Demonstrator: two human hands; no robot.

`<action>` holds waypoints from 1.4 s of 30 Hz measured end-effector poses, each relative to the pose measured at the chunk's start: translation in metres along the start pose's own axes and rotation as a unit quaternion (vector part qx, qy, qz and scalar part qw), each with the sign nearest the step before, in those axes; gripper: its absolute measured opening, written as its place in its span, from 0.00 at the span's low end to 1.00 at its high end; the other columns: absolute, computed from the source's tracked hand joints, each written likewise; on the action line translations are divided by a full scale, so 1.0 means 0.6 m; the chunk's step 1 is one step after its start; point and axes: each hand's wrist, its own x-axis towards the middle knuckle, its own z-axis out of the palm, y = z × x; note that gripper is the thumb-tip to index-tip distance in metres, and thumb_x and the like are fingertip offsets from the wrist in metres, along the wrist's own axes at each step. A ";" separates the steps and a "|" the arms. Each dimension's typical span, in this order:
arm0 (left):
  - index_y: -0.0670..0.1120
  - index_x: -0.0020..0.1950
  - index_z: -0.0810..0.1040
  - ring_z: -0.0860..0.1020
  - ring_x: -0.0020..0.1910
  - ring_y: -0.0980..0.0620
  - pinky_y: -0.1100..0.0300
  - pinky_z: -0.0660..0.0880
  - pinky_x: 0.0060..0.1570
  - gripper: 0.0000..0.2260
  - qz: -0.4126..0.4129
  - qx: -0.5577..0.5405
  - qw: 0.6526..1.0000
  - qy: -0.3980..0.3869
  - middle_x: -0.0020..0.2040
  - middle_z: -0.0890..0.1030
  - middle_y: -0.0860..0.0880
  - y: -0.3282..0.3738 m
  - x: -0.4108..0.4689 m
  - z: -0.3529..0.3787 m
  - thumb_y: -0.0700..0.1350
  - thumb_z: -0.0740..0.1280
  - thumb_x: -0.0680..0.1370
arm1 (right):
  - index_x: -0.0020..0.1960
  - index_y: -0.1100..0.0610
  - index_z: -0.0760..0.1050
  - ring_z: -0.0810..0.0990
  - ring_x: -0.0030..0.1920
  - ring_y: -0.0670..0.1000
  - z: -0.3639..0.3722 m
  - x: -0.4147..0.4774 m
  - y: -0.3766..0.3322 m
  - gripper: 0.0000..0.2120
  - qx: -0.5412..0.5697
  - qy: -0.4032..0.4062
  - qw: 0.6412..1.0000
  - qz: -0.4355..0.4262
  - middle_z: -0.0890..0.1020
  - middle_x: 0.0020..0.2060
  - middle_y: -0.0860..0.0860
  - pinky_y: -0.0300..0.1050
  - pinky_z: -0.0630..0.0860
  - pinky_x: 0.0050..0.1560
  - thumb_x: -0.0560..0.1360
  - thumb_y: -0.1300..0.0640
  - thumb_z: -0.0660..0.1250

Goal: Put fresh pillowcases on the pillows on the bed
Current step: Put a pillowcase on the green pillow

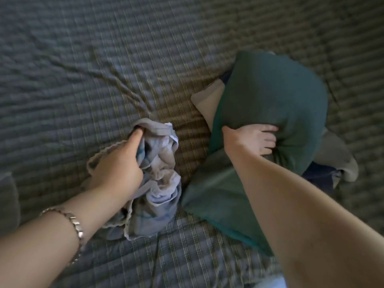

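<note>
- Left hand (118, 163), centre-left of frame, fingers curled into a crumpled pale blue cloth (160, 169); thumb sticks out into a fold at the top of the bundle.
- Pale blue cloth is bunched in a heap at centre frame, lying on the plaid bed cover (83, 69); scalloped trim visible along its left edge. Probably a pillowcase, can't confirm.
- Right hand (251, 140), centre-right, fingers curled and dug into the lower edge of the green pillow (270, 100), gripping it; the fabric dents in around the fingers.
- Green pillow sits right of centre on the bed cover, bulging at the upper right, with the green cover lying flatter toward lower centre.
- Beige corner (205, 100) pokes out at the left edge of the green; can't tell if it is this pillow's inner or another one under it.
- Grey cloth (336, 156) and dark blue fabric (318, 175) show beneath the pillow's right side, touching it.
- Metal bracelet (74, 223) on the left wrist, lower left.
- The two hands are apart; a strip of bed cover shows between the cloth bundle and the pillow.
- Bed cover is wrinkled in the upper left, creases running toward the bundle. Frame is motion-blurred.
</note>
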 end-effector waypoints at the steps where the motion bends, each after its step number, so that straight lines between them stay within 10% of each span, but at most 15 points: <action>1: 0.58 0.75 0.49 0.74 0.40 0.47 0.59 0.64 0.30 0.34 -0.011 -0.013 1.000 -0.001 0.61 0.75 0.44 -0.002 0.002 0.003 0.37 0.60 0.76 | 0.73 0.66 0.46 0.63 0.65 0.64 0.002 0.004 0.012 0.55 0.014 0.022 0.999 -0.035 0.62 0.67 0.66 0.57 0.62 0.64 0.63 0.40 0.74; 4: 0.57 0.75 0.50 0.69 0.31 0.54 0.60 0.62 0.26 0.32 -0.017 -0.040 0.999 -0.017 0.59 0.76 0.44 -0.007 -0.006 -0.003 0.38 0.60 0.77 | 0.68 0.60 0.58 0.73 0.55 0.61 -0.034 0.010 0.052 0.34 0.073 0.009 0.987 -0.141 0.72 0.58 0.59 0.52 0.70 0.51 0.69 0.51 0.70; 8: 0.58 0.75 0.51 0.75 0.52 0.41 0.57 0.69 0.39 0.32 -0.013 -0.067 0.997 -0.034 0.65 0.73 0.43 -0.009 -0.018 -0.037 0.38 0.61 0.76 | 0.45 0.53 0.70 0.73 0.32 0.47 -0.145 -0.006 0.081 0.11 0.164 -0.144 0.947 -0.234 0.76 0.36 0.48 0.36 0.66 0.28 0.65 0.59 0.67; 13: 0.58 0.74 0.55 0.72 0.63 0.44 0.61 0.71 0.44 0.32 -0.052 -0.185 0.980 -0.047 0.70 0.68 0.48 0.014 -0.036 -0.062 0.35 0.60 0.76 | 0.32 0.59 0.74 0.71 0.25 0.44 -0.261 -0.073 0.197 0.11 0.108 -0.369 0.869 -0.312 0.73 0.23 0.45 0.38 0.63 0.25 0.51 0.56 0.67; 16: 0.55 0.71 0.61 0.78 0.44 0.53 0.69 0.74 0.35 0.23 -0.086 -0.204 0.973 -0.060 0.56 0.75 0.53 0.035 -0.053 -0.049 0.43 0.61 0.78 | 0.24 0.54 0.69 0.64 0.23 0.45 -0.248 -0.079 0.248 0.04 0.106 -0.417 0.869 -0.242 0.68 0.21 0.45 0.35 0.58 0.25 0.51 0.59 0.64; 18: 0.52 0.62 0.65 0.76 0.35 0.51 0.57 0.78 0.32 0.16 -0.121 -0.162 0.973 -0.108 0.43 0.74 0.53 0.040 -0.070 -0.030 0.52 0.63 0.76 | 0.24 0.53 0.65 0.66 0.24 0.46 -0.203 -0.072 0.261 0.10 0.040 -0.397 0.888 -0.227 0.69 0.22 0.46 0.35 0.60 0.24 0.58 0.62 0.66; 21: 0.50 0.70 0.59 0.76 0.54 0.44 0.54 0.73 0.47 0.34 -0.174 -0.137 0.954 -0.201 0.63 0.73 0.48 0.025 -0.092 0.005 0.65 0.64 0.71 | 0.37 0.53 0.75 0.74 0.43 0.50 -0.110 -0.066 0.273 0.04 -0.026 -0.397 0.884 -0.247 0.75 0.47 0.52 0.38 0.73 0.39 0.65 0.61 0.66; 24: 0.51 0.72 0.54 0.77 0.54 0.43 0.54 0.74 0.45 0.42 -0.184 -0.123 0.959 -0.180 0.66 0.72 0.48 0.015 -0.098 0.024 0.70 0.65 0.66 | 0.54 0.54 0.76 0.63 0.65 0.57 -0.045 -0.049 0.274 0.17 -0.038 -0.359 0.900 -0.244 0.63 0.66 0.53 0.50 0.64 0.67 0.65 0.61 0.65; 28: 0.53 0.68 0.55 0.78 0.50 0.41 0.50 0.78 0.46 0.42 -0.203 -0.177 0.951 -0.149 0.64 0.72 0.47 0.027 -0.088 0.037 0.67 0.71 0.63 | 0.68 0.51 0.58 0.74 0.51 0.54 -0.011 -0.024 0.251 0.36 0.021 -0.401 0.908 -0.115 0.73 0.48 0.50 0.47 0.75 0.44 0.63 0.64 0.65; 31: 0.52 0.66 0.56 0.78 0.51 0.41 0.45 0.78 0.47 0.40 -0.218 -0.214 0.943 -0.131 0.63 0.71 0.46 0.037 -0.083 0.044 0.62 0.74 0.63 | 0.75 0.54 0.50 0.73 0.57 0.55 -0.001 -0.024 0.230 0.44 0.004 -0.474 0.875 -0.099 0.72 0.62 0.56 0.46 0.75 0.49 0.63 0.68 0.65; 33: 0.51 0.65 0.57 0.77 0.52 0.41 0.46 0.77 0.48 0.38 -0.220 -0.213 0.944 -0.123 0.62 0.73 0.45 0.045 -0.079 0.044 0.59 0.75 0.64 | 0.75 0.55 0.51 0.71 0.63 0.56 -0.017 -0.041 0.223 0.47 -0.001 -0.513 0.849 -0.124 0.70 0.66 0.57 0.50 0.70 0.62 0.62 0.62 0.71; 36: 0.49 0.63 0.58 0.77 0.52 0.41 0.51 0.75 0.47 0.36 -0.227 -0.204 0.944 -0.124 0.60 0.74 0.44 0.052 -0.068 0.042 0.56 0.76 0.64 | 0.72 0.49 0.26 0.59 0.71 0.58 -0.032 -0.096 0.210 0.75 -0.073 -0.579 0.794 -0.172 0.56 0.73 0.55 0.55 0.59 0.71 0.46 0.35 0.77; 38: 0.48 0.62 0.58 0.77 0.52 0.41 0.53 0.73 0.45 0.36 -0.225 -0.190 0.948 -0.123 0.59 0.75 0.44 0.055 -0.064 0.042 0.56 0.76 0.64 | 0.68 0.48 0.19 0.56 0.71 0.61 -0.022 -0.155 0.219 0.78 -0.137 -0.492 0.829 -0.229 0.55 0.71 0.57 0.57 0.55 0.70 0.39 0.25 0.69; 42: 0.48 0.61 0.59 0.77 0.50 0.41 0.55 0.71 0.40 0.34 -0.199 -0.161 0.957 -0.134 0.57 0.76 0.45 0.051 -0.069 0.050 0.57 0.74 0.65 | 0.72 0.51 0.26 0.60 0.67 0.61 0.021 -0.221 0.217 0.67 -0.118 -0.294 0.916 -0.246 0.60 0.66 0.60 0.55 0.55 0.70 0.56 0.32 0.72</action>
